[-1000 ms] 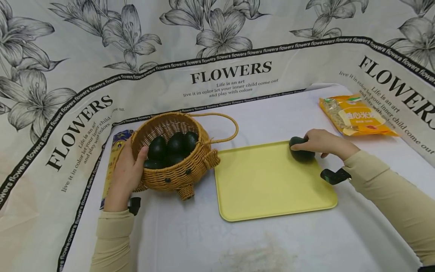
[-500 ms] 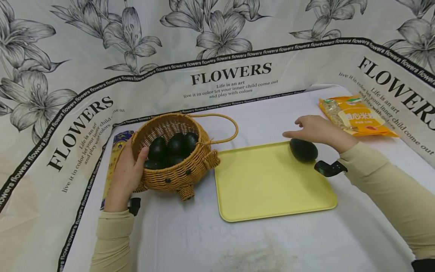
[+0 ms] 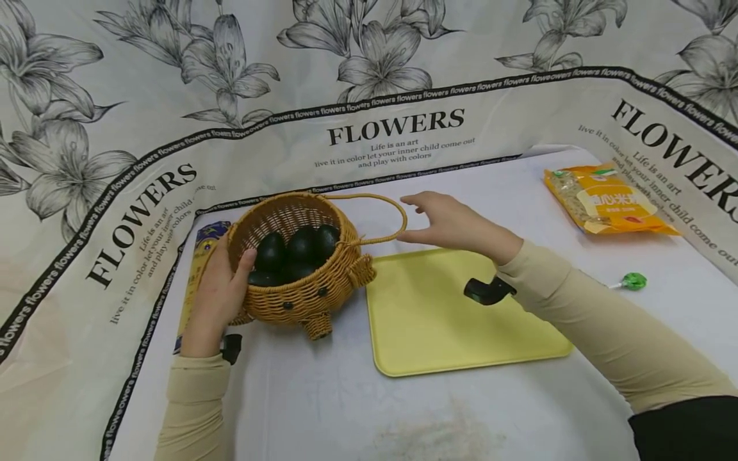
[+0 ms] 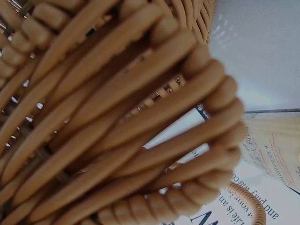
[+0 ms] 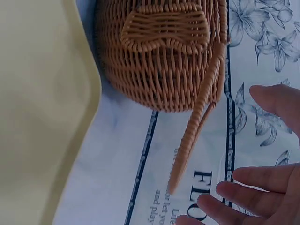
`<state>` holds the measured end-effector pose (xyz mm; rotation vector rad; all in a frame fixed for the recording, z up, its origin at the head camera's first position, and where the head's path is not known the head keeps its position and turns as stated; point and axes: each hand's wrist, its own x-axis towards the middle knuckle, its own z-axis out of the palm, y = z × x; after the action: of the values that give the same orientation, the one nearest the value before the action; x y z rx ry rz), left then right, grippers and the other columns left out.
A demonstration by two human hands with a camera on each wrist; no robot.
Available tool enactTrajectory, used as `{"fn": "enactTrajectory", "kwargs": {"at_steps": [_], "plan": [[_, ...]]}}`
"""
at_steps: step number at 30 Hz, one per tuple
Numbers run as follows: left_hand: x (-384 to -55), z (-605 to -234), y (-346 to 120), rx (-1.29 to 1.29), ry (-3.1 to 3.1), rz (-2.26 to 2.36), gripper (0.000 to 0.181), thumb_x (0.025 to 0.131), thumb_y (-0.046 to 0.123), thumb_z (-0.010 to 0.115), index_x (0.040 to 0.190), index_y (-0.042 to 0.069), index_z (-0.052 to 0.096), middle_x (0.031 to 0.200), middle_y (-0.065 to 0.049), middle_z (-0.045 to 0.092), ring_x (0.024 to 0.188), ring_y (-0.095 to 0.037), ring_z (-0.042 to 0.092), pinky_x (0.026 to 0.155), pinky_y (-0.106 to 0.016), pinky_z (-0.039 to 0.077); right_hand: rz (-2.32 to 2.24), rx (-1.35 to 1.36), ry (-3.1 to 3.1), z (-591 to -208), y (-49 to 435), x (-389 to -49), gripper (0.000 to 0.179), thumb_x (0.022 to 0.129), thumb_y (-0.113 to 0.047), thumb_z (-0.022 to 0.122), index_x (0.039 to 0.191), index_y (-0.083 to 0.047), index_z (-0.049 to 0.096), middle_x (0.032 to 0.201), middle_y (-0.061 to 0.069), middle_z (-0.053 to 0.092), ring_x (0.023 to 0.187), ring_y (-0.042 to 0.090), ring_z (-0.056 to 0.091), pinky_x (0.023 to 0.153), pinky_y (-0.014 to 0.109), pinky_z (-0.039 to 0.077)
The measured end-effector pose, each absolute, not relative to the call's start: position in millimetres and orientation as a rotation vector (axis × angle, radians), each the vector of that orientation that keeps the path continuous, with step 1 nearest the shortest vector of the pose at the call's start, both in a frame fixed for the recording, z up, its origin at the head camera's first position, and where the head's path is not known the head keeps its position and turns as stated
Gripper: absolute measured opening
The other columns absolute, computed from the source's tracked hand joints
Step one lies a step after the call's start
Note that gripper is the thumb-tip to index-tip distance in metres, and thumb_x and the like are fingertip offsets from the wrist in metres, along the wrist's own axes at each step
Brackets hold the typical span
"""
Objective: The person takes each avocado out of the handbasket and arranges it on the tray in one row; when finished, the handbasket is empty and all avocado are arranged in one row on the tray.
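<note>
My left hand (image 3: pixel 218 291) grips the side of a wicker basket (image 3: pixel 294 304), thumb over its rim. Several dark avocados (image 3: pixel 270 253) lie in the basket, which tilts toward me. Spread fingers of my right hand (image 3: pixel 441 221) are close to the tip of the basket's looped handle (image 3: pixel 375 195), with nothing held. In the right wrist view that hand (image 5: pixel 262 194) is apart from the handle (image 5: pixel 187 140). Wicker (image 4: pixel 117 108) fills most of the left wrist view. Under my right forearm lies a yellow tray (image 3: pixel 438 326); the avocado on its far right corner is hidden by that arm.
An orange and yellow food bag (image 3: pixel 611 198) lies at the back right. A green lollipop (image 3: pixel 634 282) rests right of my forearm. Behind my left hand is a yellow and blue package (image 3: pixel 210 237). A flower-printed cloth (image 3: pixel 398 83) rises behind the white table (image 3: pixel 323 397).
My right hand has let go of the avocado on the tray's corner and moved left to the basket handle. The lollipop has come into view. My left hand stays on the basket.
</note>
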<state>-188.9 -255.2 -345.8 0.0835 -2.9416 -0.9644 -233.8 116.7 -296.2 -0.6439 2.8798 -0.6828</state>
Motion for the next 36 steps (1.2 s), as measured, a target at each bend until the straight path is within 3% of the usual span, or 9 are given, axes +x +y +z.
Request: {"fn": "enactTrajectory", "kwargs": {"at_steps": [11,17,18,22,25,28,31,34,36], "plan": [[-191.6,-344.1,-254.2,0.051,-2.94,-0.96,0.088,0.091,0.069,0.022,0.152,0.01,-0.003,0.157,-0.021,0.011,0.144,-0.043,0.015,0.114,-0.061,0.017,-0.627,-0.875,2.849,-266.2,48.1,-247.0,0.073,0.085,-0.044,0.065,0.143,-0.007,0.04,0.144,0.011,0.045,0.129,0.027,0.047,0.105,0.043,0.041],[-191.5,-345.5,-253.9,0.043,-2.936,-0.94,0.089,0.092,0.069,0.022,0.152,0.007,-0.001,0.157,-0.023,0.012,0.143,-0.044,0.016,0.114,-0.06,0.017,-0.589,-0.967,2.77,-250.1,13.2,-259.5,0.062,0.089,-0.033,0.064,0.14,-0.004,0.043,0.141,0.012,0.049,0.125,0.026,0.051,0.104,0.038,0.043],[-191.5,-345.7,-254.5,0.043,-2.934,-0.944,0.089,0.092,0.069,0.022,0.152,0.007,-0.001,0.156,-0.023,0.012,0.143,-0.044,0.016,0.114,-0.059,0.017,-0.578,-0.99,2.757,-248.3,7.0,-261.7,0.058,0.089,-0.029,0.064,0.138,-0.003,0.046,0.138,0.012,0.051,0.124,0.026,0.052,0.103,0.037,0.043],[-191.1,-345.6,-257.4,0.053,-2.928,-0.959,0.088,0.092,0.068,0.021,0.152,0.009,-0.002,0.157,-0.023,0.011,0.143,-0.044,0.015,0.114,-0.06,0.016,-0.456,-1.086,2.702,-241.9,-19.4,-268.5,0.037,0.088,-0.022,0.064,0.119,-0.002,0.06,0.104,0.009,0.062,0.091,0.019,0.055,0.082,0.029,0.044],[-191.4,-344.2,-257.2,0.049,-2.925,-0.963,0.087,0.092,0.068,0.021,0.153,0.01,-0.002,0.157,-0.022,0.012,0.143,-0.044,0.016,0.114,-0.06,0.017,-0.357,-1.107,2.642,-242.8,-36.6,-271.6,0.024,0.087,-0.022,0.066,0.102,-0.004,0.063,0.081,0.002,0.05,0.072,0.015,0.042,0.068,0.028,0.035],[-191.1,-343.5,-256.2,0.039,-2.931,-0.961,0.086,0.093,0.067,0.021,0.153,0.01,-0.002,0.157,-0.022,0.012,0.143,-0.044,0.017,0.114,-0.06,0.017,-0.234,-1.068,2.575,-252.2,-52.9,-274.2,0.022,0.086,-0.026,0.068,0.096,-0.008,0.057,0.079,-0.002,0.045,0.068,0.012,0.04,0.062,0.025,0.033],[-189.7,-343.8,-255.0,0.052,-2.947,-0.952,0.086,0.093,0.067,0.021,0.153,0.01,-0.002,0.157,-0.022,0.012,0.143,-0.044,0.016,0.114,-0.06,0.017,-0.129,-0.988,2.476,-267.8,-69.5,-277.6,0.029,0.087,-0.027,0.068,0.106,-0.009,0.055,0.092,0.001,0.054,0.072,0.013,0.047,0.06,0.024,0.039],[-187.9,-344.4,-254.1,0.073,-2.964,-0.946,0.085,0.093,0.067,0.02,0.153,0.011,-0.004,0.158,-0.021,0.01,0.143,-0.043,0.014,0.114,-0.06,0.016,-0.003,-0.911,2.405,-281.7,-84.2,-280.5,0.056,0.086,-0.031,0.068,0.134,-0.013,0.045,0.128,0.003,0.053,0.095,0.015,0.057,0.069,0.026,0.051],[-187.4,-344.4,-253.3,0.079,-2.965,-0.943,0.085,0.093,0.067,0.02,0.153,0.013,-0.005,0.158,-0.02,0.009,0.144,-0.043,0.014,0.114,-0.06,0.016,0.122,-0.895,2.391,-289.1,-91.2,-282.0,0.065,0.086,-0.034,0.067,0.142,-0.017,0.039,0.143,0.0,0.045,0.114,0.016,0.054,0.083,0.03,0.053]]}}
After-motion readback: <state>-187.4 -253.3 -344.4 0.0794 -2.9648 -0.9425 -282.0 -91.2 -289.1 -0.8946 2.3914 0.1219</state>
